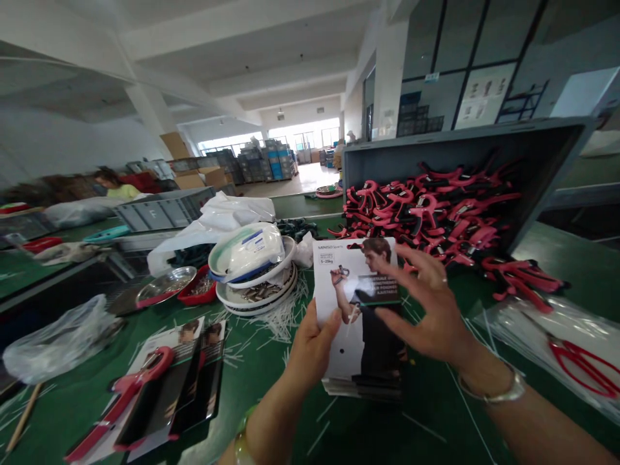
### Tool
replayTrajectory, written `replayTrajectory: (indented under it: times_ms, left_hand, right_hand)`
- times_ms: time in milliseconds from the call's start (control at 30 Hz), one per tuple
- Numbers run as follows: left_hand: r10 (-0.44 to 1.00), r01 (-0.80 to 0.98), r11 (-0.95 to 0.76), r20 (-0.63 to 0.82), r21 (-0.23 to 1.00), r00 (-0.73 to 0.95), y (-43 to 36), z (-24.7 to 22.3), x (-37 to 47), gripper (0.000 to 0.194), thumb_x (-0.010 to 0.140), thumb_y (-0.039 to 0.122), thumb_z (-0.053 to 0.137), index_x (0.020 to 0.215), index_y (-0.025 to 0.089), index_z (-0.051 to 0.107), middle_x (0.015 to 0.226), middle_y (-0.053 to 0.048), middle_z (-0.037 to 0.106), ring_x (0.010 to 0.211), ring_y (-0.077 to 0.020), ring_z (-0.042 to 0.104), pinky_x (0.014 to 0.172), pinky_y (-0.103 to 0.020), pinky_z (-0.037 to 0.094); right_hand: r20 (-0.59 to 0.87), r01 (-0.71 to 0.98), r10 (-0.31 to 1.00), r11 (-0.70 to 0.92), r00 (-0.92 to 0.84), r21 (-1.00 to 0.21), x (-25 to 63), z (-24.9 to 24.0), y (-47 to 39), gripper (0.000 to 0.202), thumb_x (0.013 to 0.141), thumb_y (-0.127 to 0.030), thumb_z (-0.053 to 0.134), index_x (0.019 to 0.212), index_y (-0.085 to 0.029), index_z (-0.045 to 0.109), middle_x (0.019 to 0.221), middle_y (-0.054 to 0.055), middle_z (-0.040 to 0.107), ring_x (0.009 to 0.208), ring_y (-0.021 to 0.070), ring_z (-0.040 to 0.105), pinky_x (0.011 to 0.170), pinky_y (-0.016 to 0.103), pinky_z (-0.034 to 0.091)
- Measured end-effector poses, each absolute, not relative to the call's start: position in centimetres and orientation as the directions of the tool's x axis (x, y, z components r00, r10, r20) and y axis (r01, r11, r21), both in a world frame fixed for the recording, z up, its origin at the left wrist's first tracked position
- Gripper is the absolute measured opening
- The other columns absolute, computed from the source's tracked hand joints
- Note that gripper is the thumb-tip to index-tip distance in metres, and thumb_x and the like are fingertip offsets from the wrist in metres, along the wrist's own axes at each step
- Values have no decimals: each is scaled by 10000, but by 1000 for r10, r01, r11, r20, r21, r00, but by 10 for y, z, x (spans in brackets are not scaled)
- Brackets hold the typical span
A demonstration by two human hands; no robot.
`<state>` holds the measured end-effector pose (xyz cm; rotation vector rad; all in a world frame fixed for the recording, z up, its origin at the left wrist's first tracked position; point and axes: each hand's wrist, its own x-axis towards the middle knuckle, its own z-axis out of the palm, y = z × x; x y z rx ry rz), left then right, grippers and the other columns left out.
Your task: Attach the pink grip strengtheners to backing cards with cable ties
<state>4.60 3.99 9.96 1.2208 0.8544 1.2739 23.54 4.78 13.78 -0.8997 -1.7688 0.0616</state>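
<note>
A stack of printed cards (339,349) stands in the middle of the green table (261,400). My left hand (312,339) holds the top card at its left edge, thumb on the printed face. Over the card's right side, my right hand (431,310) has its fingers spread and nothing in its grasp; whether a fingertip touches the card is unclear. At the lower left, a pink and black hand grip (128,394) lies on cards with the same print.
A tilted grey crate (465,139) spills pink hand grips (426,213) at the back right. Red scissors (584,368) lie on plastic bags at the right. Stacked white bowls (254,297), loose white ties (283,316), a metal dish (167,287) and a plastic bag (61,342) are leftward.
</note>
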Motion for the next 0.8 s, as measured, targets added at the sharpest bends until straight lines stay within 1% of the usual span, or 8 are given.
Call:
replayTrajectory:
  times_ms: [67,167,300,433,567,633,700,800]
  left_hand:
    - [969,-163,-183,207,969,139,39,104,48,378,800,379,616,1119,181,568,1008,-61,660,906,-209,600,810,-319,464]
    - [975,-125,-197,207,972,79,37,108,51,346,787,356,631,1085,184,598,1040,-55,657,951,-213,588,849,-307,448]
    - [991,-250,-9,43,968,130,37,109,51,465,747,337,679,1177,203,564,1042,-50,668,920,-227,610,802,-306,465]
    - [970,-384,170,-86,908,226,46,108,50,560,718,336,707,1227,211,510,963,-47,693,753,-202,644,694,-300,492]
    - [969,-414,226,-159,882,189,67,112,40,594,657,300,755,1187,170,518,909,-62,703,735,-200,657,690,-299,502]
    - [961,-370,251,-185,894,203,81,113,33,596,646,283,763,1177,164,519,911,-73,703,731,-204,660,675,-299,504]
    - [948,-277,281,-221,919,228,93,111,29,578,653,284,758,1166,165,520,906,-80,703,710,-205,661,644,-297,499]
    - [953,-147,260,-230,954,198,105,103,27,506,640,272,760,1091,158,559,832,-66,702,657,-196,647,595,-277,478]
  right_hand:
    - [759,688,507,717,-408,-110,233,140,42,307,793,-357,629,1087,-268,642,1262,78,547,1177,285,445,980,497,306]
    - [744,685,433,727,-509,46,224,136,39,147,855,-217,545,911,-234,680,999,49,667,974,214,539,855,414,379]
    - [802,605,379,796,-461,-28,216,127,41,212,866,-119,487,896,-220,671,808,20,691,812,159,565,770,330,443]
    - [797,495,377,861,-472,-114,221,132,38,138,846,-211,576,948,-244,663,891,24,704,860,157,602,774,300,491]
    - [760,649,618,665,-200,-370,263,140,43,312,818,-402,600,1075,-226,625,1013,66,678,890,193,613,761,315,488]
    - [627,816,778,335,42,-471,298,134,50,269,877,-372,483,1000,-208,657,955,76,679,812,187,618,718,305,471]
    - [252,955,968,76,-2,-285,331,120,56,229,837,-324,500,827,-196,690,861,81,684,793,215,621,704,324,448]
    - [-238,999,971,-37,35,-4,355,88,59,174,734,-316,595,717,-172,691,808,117,682,797,278,637,663,350,435]
